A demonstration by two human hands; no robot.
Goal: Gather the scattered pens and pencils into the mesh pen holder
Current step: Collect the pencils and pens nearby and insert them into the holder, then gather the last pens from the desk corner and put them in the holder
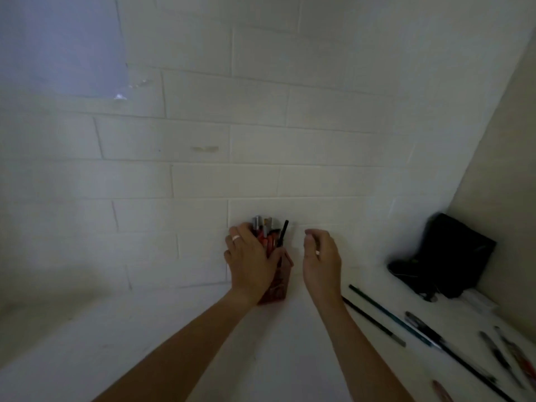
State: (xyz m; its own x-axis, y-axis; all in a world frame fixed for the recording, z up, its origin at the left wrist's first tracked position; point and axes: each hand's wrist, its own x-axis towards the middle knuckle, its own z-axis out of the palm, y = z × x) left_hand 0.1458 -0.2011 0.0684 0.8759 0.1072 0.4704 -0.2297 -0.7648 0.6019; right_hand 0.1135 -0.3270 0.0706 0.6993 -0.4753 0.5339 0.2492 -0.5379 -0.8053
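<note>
A reddish mesh pen holder [280, 281] stands on the white table against the tiled wall, with several pens and pencils [268, 232] sticking out of its top. My left hand [251, 262] wraps around the holder's left side. Just right of the holder hovers my right hand [322, 261], fingers loosely curled with nothing in them. Scattered at the right lie several more pens and pencils: a long dark pencil [374, 322], a teal one [391, 316] and others [499, 353] near the right edge.
A black pouch [446, 256] sits in the back right corner where the tiled wall meets a beige side wall. A pale sheet [61, 44] is stuck to the wall at upper left.
</note>
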